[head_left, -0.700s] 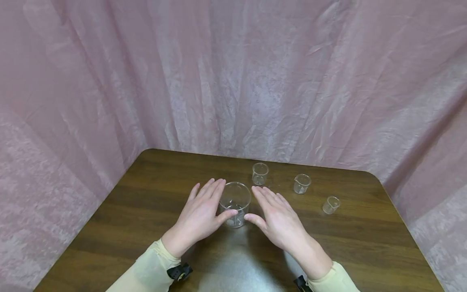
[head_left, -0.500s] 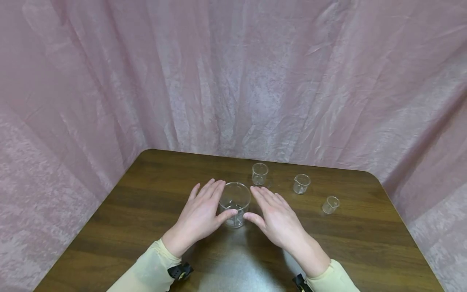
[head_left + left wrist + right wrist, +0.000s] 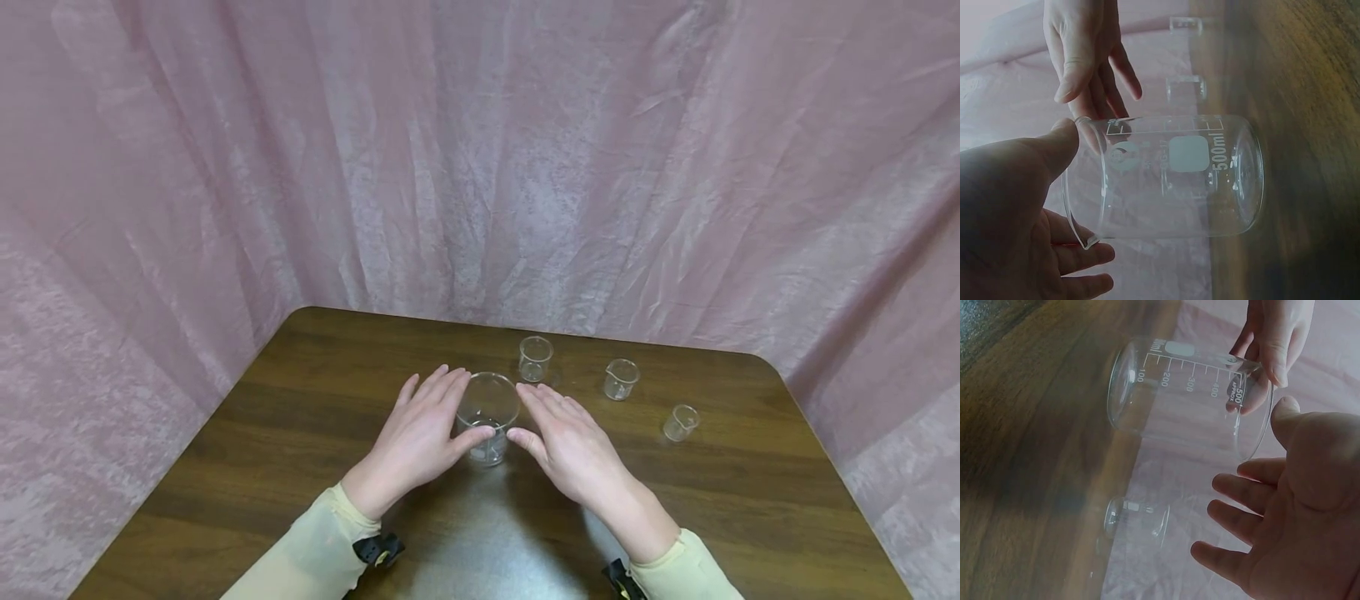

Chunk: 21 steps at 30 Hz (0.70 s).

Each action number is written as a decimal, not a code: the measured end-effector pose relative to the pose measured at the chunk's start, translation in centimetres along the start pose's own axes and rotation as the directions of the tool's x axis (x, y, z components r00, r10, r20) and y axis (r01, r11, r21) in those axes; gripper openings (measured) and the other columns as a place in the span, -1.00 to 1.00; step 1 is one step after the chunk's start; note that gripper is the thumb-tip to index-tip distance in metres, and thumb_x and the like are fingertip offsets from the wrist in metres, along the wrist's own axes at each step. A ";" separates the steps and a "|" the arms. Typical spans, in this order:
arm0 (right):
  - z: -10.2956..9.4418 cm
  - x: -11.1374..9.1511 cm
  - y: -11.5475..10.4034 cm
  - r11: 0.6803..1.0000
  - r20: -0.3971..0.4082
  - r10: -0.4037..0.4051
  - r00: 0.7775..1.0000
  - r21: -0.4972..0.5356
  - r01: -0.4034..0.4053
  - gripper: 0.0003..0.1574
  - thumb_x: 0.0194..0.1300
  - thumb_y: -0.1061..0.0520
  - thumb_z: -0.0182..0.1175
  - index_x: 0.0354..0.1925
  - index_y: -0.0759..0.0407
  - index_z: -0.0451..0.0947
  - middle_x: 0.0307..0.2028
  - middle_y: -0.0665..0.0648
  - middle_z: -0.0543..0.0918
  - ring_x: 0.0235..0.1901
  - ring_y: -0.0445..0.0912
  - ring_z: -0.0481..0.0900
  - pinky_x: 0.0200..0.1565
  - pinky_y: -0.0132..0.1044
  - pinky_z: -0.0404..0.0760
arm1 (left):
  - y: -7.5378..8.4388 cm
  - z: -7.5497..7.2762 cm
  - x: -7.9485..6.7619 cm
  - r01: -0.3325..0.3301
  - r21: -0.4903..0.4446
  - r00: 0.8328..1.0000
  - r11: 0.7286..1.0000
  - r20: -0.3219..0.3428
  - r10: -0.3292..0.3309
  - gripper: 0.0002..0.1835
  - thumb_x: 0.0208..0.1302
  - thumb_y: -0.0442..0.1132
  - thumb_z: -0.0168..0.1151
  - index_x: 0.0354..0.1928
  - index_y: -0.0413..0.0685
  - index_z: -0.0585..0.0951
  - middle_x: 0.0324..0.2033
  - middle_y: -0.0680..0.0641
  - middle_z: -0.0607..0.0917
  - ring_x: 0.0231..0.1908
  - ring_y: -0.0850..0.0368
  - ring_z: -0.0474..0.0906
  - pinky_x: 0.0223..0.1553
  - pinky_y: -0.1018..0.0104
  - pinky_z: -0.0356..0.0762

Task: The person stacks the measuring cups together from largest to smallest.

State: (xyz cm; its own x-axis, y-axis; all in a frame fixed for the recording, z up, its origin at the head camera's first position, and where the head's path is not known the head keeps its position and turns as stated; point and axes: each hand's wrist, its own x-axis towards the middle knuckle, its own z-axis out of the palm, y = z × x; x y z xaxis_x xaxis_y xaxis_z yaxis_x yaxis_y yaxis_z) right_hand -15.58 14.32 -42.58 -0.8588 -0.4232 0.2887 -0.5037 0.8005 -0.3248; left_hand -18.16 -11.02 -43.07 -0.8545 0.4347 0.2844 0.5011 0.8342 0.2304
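A large clear glass beaker (image 3: 489,446) marked 500ml stands upright on the wooden table. My left hand (image 3: 416,437) is at its left side, fingers extended along the rim and thumb across the near side. In the left wrist view, the left thumb (image 3: 1063,140) lies right at the rim and the fingertips show by the spout. To the beaker's right, my right hand (image 3: 573,442) mirrors it with straight fingers. The right wrist view has the right thumb (image 3: 1286,412) close to the rim, its other fingers spread below the glass with nothing in them.
Beyond and to the right stand several smaller glass beakers in descending size: the largest (image 3: 535,367) at the back, a middle one (image 3: 621,385), and the smallest (image 3: 681,427). The brown wooden table (image 3: 300,400) has rounded back corners. Pink curtains (image 3: 480,167) surround it.
My left hand and the large beaker have shifted slightly to the right. The right hand has barely moved. The smaller beakers stand where they were.
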 end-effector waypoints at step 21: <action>0.1 0.8 0.7 1.000 -0.011 0.014 1.000 0.003 -0.014 -0.18 0.63 -0.14 0.29 0.61 0.26 0.40 0.50 0.35 0.53 0.56 0.26 0.41 0.57 0.22 0.35 | -0.1 0.5 1.2 -0.064 -0.094 0.997 0.994 -0.056 0.059 -0.06 0.45 0.28 0.46 0.50 -0.38 0.48 0.43 -0.33 0.58 0.54 -0.33 0.38 0.57 -0.20 0.33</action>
State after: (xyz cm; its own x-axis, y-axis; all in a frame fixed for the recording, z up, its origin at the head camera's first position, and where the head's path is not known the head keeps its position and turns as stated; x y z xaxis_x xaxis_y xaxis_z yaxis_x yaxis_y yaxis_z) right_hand -16.59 14.51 -42.63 -0.8648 -0.4073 0.2937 -0.4917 0.8053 -0.3311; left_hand -19.33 -10.43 -43.20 -0.8146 0.4633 0.3489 0.5651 0.7693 0.2979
